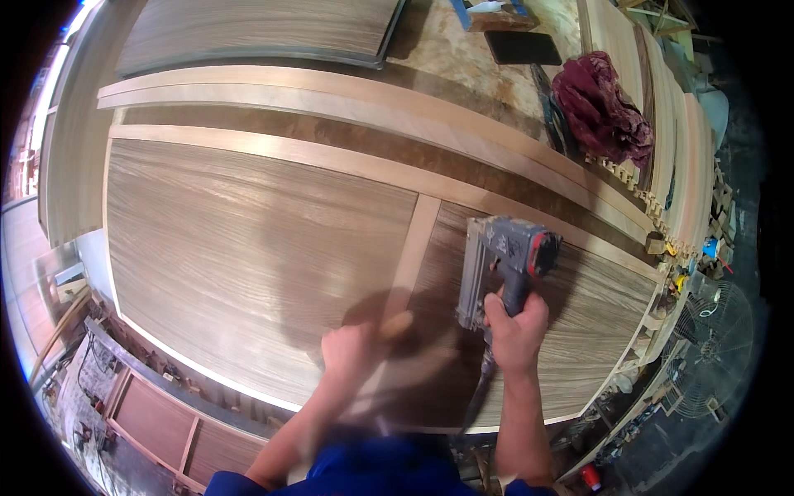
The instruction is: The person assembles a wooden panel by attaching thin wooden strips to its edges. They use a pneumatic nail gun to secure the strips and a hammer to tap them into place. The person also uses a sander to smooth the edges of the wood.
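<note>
My right hand [521,326] is wrapped round the grip of a grey and black pneumatic nail gun [506,240], held above the right part of a wood-grain panel [223,240]. A dark air hose [481,384] runs from its grip down toward my body. Over the panel's middle, my left hand [351,351] is closed and slightly blurred. A tan shape sticks out at its right side, too smeared to name. Close to this hand lies a pale wooden crosspiece [416,244], which meets a long pale rail [289,150] along the panel's far edge.
Beyond the rail lies a long timber piece [331,93]. Another framed panel [256,29], a black flat slab [521,48] and a maroon cloth [600,107] are farther back. Boards [78,149] stand at left. A wire-caged fan [711,347] is at right, reddish panels [157,417] lower left.
</note>
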Action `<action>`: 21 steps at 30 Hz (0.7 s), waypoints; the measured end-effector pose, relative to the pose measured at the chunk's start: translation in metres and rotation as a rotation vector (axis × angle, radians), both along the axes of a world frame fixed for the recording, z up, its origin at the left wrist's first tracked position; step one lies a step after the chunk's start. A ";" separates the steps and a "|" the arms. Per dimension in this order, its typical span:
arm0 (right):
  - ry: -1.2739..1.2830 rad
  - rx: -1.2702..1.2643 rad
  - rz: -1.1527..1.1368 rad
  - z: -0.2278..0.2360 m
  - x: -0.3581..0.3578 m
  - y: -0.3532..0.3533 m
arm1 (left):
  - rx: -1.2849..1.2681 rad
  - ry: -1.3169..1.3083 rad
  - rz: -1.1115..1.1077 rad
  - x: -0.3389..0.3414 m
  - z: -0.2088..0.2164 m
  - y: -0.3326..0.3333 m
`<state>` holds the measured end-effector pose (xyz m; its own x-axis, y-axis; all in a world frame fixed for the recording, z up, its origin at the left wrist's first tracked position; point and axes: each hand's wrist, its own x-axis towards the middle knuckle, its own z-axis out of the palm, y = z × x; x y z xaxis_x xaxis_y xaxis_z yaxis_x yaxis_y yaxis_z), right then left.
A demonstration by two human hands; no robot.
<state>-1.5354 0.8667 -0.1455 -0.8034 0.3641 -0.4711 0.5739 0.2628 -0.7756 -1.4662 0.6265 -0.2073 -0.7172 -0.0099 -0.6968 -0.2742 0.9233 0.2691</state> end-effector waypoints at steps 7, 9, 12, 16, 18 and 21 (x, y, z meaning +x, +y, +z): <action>-0.037 -0.081 -0.088 -0.004 -0.021 -0.015 | 0.010 -0.043 -0.001 0.001 -0.007 0.001; -0.023 -0.091 -0.089 -0.006 -0.022 -0.016 | 0.021 -0.025 -0.007 0.001 -0.007 0.000; -0.018 -0.074 -0.065 -0.009 -0.024 -0.018 | 0.010 -0.036 0.000 0.000 -0.006 0.000; -0.033 -0.068 -0.059 -0.011 -0.029 -0.027 | 0.012 -0.084 -0.016 -0.007 -0.002 0.001; -0.043 -0.072 -0.077 -0.012 -0.029 -0.029 | 0.023 -0.088 -0.001 -0.006 -0.002 0.001; -0.070 -0.058 -0.094 -0.013 -0.026 -0.032 | 0.008 -0.083 -0.018 -0.003 -0.004 0.000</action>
